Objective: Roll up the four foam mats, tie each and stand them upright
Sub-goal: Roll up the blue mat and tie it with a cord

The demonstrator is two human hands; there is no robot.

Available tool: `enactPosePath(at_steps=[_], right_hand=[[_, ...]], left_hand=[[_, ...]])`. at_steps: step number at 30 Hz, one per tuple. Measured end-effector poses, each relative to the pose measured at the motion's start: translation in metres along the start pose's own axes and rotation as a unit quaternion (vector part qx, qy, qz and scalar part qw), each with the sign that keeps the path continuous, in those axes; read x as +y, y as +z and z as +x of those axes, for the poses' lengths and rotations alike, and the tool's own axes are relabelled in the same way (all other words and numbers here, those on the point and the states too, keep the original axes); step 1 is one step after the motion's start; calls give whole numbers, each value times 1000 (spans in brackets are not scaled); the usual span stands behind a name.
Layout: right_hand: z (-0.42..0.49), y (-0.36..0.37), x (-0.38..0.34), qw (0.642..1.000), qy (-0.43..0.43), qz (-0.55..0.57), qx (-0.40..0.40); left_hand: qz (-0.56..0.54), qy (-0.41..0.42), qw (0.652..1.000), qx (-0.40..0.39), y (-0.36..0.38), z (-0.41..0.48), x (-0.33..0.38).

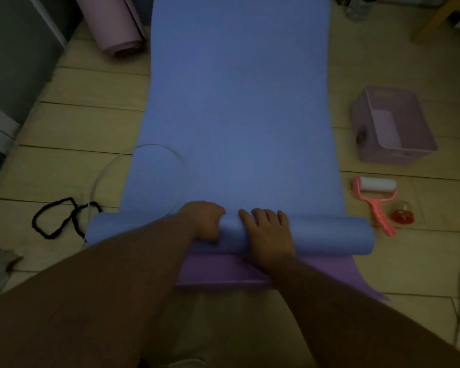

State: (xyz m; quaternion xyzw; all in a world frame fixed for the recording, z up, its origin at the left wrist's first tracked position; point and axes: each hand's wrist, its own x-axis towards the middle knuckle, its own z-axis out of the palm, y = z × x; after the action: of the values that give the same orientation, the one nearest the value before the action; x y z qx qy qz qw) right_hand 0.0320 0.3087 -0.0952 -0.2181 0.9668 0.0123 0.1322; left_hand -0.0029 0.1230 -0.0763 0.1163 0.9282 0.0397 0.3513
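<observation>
Left grip (pixel 206 221) curls round the rolled blue mat (pixel 329 235); my right grip (pixel 270 232) presses flat-fingered on top. Light, springy foam, I judge: I'd hold centrally, tight.

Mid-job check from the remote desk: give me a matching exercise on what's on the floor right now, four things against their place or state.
Things:
1. blue mat
2. pink mat
3. black cord
4. lint roller

Places or states:
A. lying loose on the floor, left of the blue roll
B. rolled up, at the far left
C. on the floor, right of the blue roll
D. partly rolled at the near end, the rest flat

Pairs: 1-D, 2-B, 3-A, 4-C
</observation>
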Motion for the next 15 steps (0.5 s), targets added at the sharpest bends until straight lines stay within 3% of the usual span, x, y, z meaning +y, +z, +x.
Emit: enactPosePath(at_steps=[3, 4, 7, 9, 12, 15], right_hand=[[2, -6, -5, 998, 0, 4, -66], [6, -8, -5, 997, 4, 5, -70], [23, -24, -5, 993, 18, 17, -117], [34, -34, -3, 980, 6, 39, -193], [34, -32, -1, 969, -11, 56, -242], [18, -17, 1, 985, -32, 47, -163]], left_hand=[[-9, 13, 1000, -19, 10, -5, 0], [2, 19, 1000, 17, 19, -7, -2], [64, 67, 968, 233, 49, -25, -10], [92, 65, 954, 278, 63, -33, -13], [73, 16, 985, 159, 59, -31, -3], [55, -7, 993, 101, 40, -22, 3]])
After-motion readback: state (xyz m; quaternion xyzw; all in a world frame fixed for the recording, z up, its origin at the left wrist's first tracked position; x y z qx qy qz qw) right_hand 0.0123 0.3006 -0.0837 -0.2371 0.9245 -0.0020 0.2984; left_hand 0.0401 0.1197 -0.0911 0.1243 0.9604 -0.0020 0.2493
